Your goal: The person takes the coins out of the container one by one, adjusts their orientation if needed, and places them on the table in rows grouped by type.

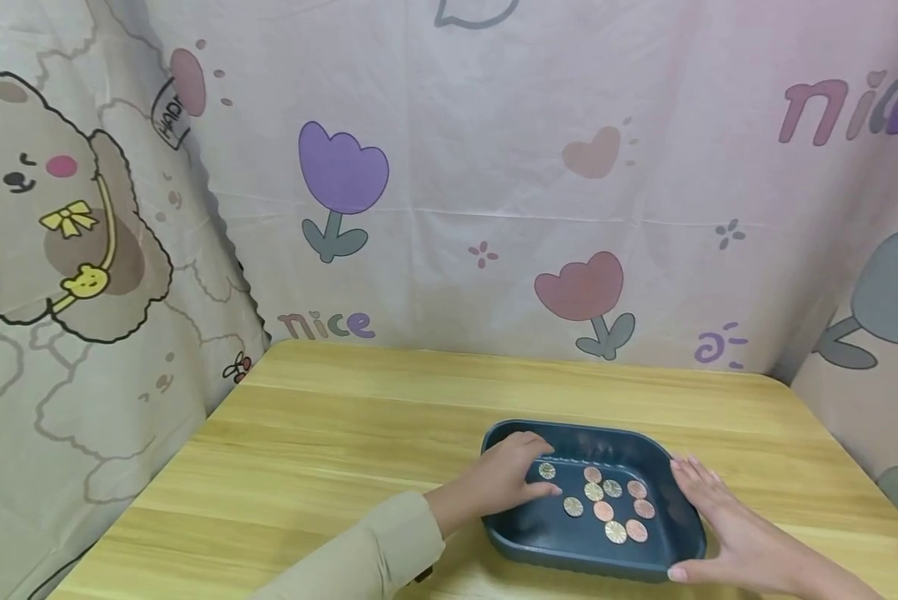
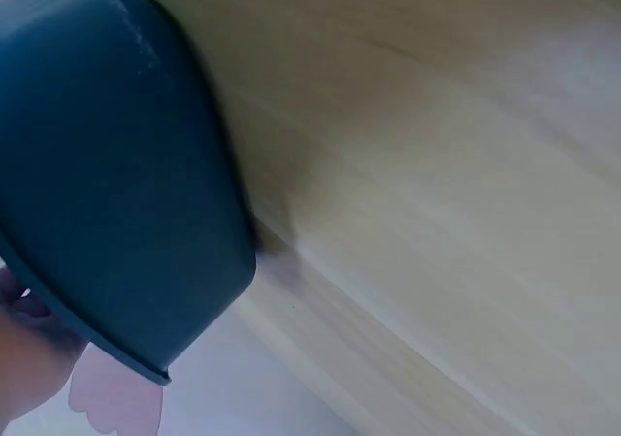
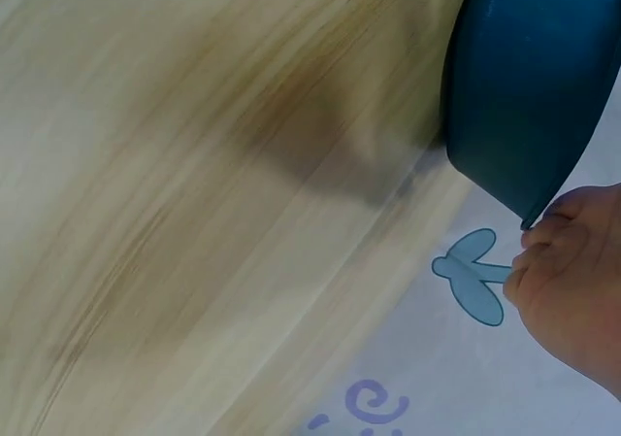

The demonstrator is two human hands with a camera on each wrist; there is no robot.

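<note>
A dark blue-grey rectangular tray [image 1: 533, 527] sits on the table, its outer wall filling part of both wrist views. Several coins lie loose on its floor, some copper-coloured like one coin [image 1: 636, 531], others gold or silvery like another coin [image 1: 615, 532]. My left hand [image 1: 499, 477] reaches over the tray's left rim, thumb and fingers spread apart, with a gold coin [image 1: 547, 471] close to the fingers and nothing seen in its grasp. At the right end my right hand [image 1: 729, 521] rests against the rim, fingers extended along the outside and thumb near the front corner.
The wooden table [image 1: 306, 467] extends left of and behind the tray. A printed curtain [image 1: 449, 167] with flowers hangs along its back edge, and another patterned cloth [image 1: 13, 375] hangs on the left. A small dark object [image 1: 423, 575] shows beneath the left sleeve.
</note>
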